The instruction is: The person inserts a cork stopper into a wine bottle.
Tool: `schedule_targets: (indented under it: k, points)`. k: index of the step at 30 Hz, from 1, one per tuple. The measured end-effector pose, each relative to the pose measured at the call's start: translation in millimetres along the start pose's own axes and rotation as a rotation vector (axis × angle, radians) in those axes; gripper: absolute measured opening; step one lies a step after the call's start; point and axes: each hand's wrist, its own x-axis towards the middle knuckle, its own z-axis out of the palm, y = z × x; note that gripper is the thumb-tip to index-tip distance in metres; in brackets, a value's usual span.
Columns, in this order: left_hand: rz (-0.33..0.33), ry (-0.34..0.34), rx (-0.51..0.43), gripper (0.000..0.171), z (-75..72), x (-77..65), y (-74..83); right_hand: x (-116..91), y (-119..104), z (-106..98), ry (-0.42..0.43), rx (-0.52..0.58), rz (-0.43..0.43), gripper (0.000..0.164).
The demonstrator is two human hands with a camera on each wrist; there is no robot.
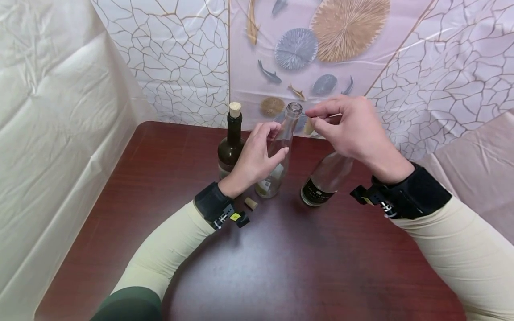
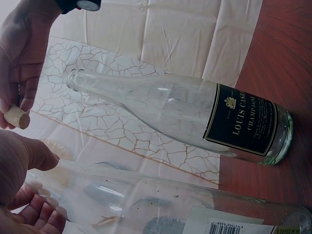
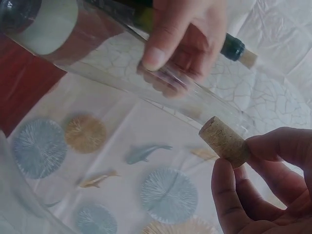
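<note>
We have a dark red surface (image 1: pixel 341 258) carrying three bottles. The black-labelled bottle (image 1: pixel 319 189) stands to the right, uncorked; the clear middle bottle (image 1: pixel 277 176) stands between it and the dark bottle (image 1: pixel 228 154), which has a cork stopper (image 1: pixel 235 109) in its neck.

Our left grip (image 1: pixel 257 154) is curled round the upper part of the clear middle bottle, thumb on one side and fingers on the other. Our right grip (image 1: pixel 349 127) is drawn in to a pinch, with the held cork (image 3: pixel 224 142) between thumb and fingertips. That cork is beside the clear middle bottle's bare mouth (image 1: pixel 294 108), not in it. A loose cork (image 1: pixel 250 203) lies near this bottle's base.

We judge the step in hand to be bringing cork to mouth while steadying the glass; the next move would call for aligning the cork over the rim and pressing down.
</note>
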Motion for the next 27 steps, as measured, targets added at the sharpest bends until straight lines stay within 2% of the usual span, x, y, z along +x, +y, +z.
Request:
schedule_targets:
  k: [8,14,27]
  points:
    - [-0.011,-0.001,-0.005,0.049,-1.0,-1.0,-0.1,9.2,-9.2,-7.6,0.035,0.026,-0.037,0.020]
    - [-0.003,-0.005,0.004,0.048,-0.2,-1.0,-0.7,14.8,-16.3,-14.1,0.050,0.028,-0.024,0.020]
    - [0.006,0.004,0.001,0.047,1.0,-1.4,-2.0,29.8,-35.1,-16.9,0.056,-0.055,-0.030,0.022]
